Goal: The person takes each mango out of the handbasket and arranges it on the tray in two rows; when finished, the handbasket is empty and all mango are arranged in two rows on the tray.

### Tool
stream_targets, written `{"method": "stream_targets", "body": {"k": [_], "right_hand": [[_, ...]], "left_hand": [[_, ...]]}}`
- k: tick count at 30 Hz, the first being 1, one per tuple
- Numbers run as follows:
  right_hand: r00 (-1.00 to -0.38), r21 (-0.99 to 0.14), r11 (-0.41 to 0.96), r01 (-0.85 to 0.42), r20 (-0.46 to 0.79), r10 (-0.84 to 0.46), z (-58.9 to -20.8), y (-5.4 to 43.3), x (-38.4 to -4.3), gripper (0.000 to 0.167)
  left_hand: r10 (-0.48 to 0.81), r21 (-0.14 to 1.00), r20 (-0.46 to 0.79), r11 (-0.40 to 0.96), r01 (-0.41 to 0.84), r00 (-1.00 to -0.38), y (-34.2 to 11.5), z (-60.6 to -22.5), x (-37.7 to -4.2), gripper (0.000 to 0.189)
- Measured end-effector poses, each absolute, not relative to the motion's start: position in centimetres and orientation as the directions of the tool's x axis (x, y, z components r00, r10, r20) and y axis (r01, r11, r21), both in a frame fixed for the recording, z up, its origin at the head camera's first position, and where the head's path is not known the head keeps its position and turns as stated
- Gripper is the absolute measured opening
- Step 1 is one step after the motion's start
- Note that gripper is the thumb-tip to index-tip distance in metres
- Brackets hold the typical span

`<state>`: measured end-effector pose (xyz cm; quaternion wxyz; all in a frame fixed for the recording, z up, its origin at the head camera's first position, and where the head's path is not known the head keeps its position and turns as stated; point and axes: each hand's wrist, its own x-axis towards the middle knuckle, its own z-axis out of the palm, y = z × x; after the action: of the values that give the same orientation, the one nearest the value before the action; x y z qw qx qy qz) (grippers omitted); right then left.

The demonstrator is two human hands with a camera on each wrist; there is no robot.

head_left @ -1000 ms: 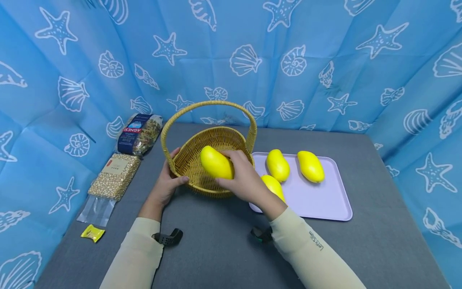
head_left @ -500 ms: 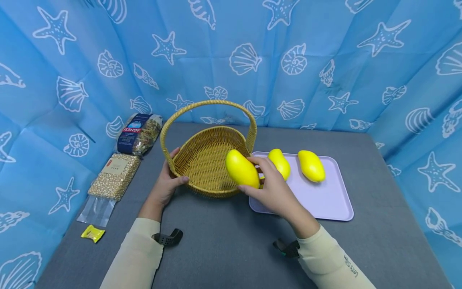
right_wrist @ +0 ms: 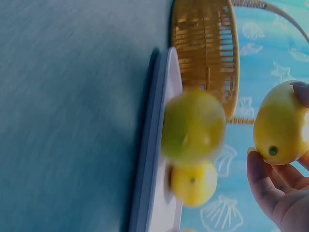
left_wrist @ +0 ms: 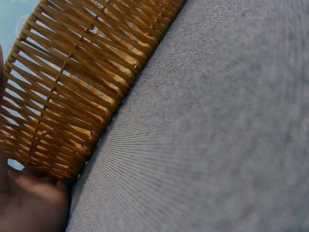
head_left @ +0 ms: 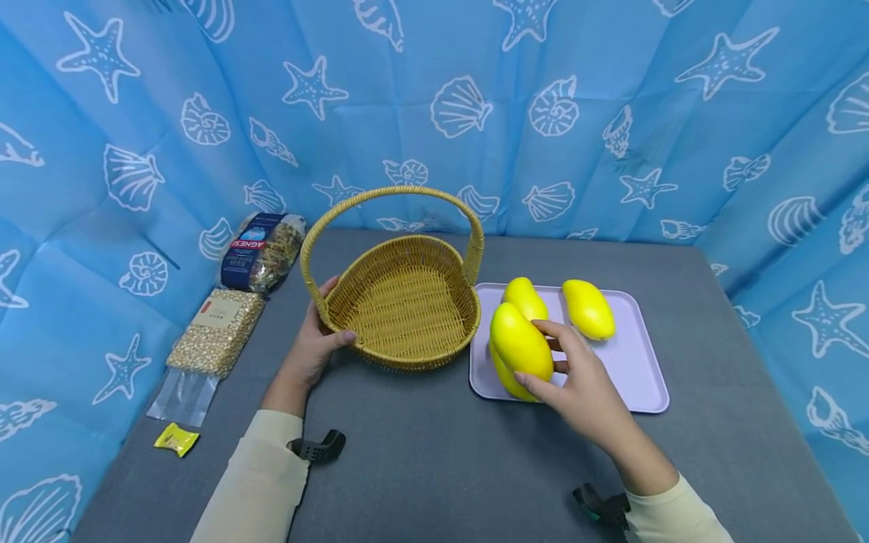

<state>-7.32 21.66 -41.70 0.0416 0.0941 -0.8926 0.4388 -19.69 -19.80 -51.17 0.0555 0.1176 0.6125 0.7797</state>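
My right hand [head_left: 577, 381] grips a yellow mango [head_left: 521, 342] just above the left end of the lilac tray [head_left: 638, 373]; in the right wrist view the same mango [right_wrist: 280, 124] sits in my fingers [right_wrist: 263, 181]. Three more mangoes lie on the tray: one under the held fruit [head_left: 505, 377], one behind it [head_left: 524, 296] and one further right [head_left: 588, 308]. My left hand [head_left: 315, 343] grips the rim of the wicker basket [head_left: 400, 302], which has nothing in it. The left wrist view shows the basket wall [left_wrist: 72, 82] close up.
Grey cloth covers the table [head_left: 421, 460]. At the left edge lie a blue pasta bag [head_left: 261, 251], a vacuum pack of beans [head_left: 213, 332] and a small yellow sachet [head_left: 175, 439]. Blue seashell-print curtains [head_left: 611, 113] close in the back and sides.
My right hand has carried the mango out of the basket, rightward over its rim, to above the tray's left end. The basket now holds nothing. The left hand has stayed on the rim.
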Motion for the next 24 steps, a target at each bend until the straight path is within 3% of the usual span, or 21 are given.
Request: {"method": "stream_targets", "body": {"k": [10, 24], "right_hand": [[-0.996, -0.740, 0.668, -0.078, 0.094, -0.013, -42.8, 25.2, -6.4, 0.084], [-0.999, -0.628, 0.778, 0.033, -0.011, 0.033, -45.5, 28.6, -5.8, 0.079]], "left_hand": [[0.231, 0.966, 0.115, -0.251, 0.055, -0.966, -19.8, -51.3, -19.5, 0.102], [0.232, 0.967, 0.118, -0.247, 0.059, -0.965, -19.9, -51.3, -19.6, 0.101]]}}
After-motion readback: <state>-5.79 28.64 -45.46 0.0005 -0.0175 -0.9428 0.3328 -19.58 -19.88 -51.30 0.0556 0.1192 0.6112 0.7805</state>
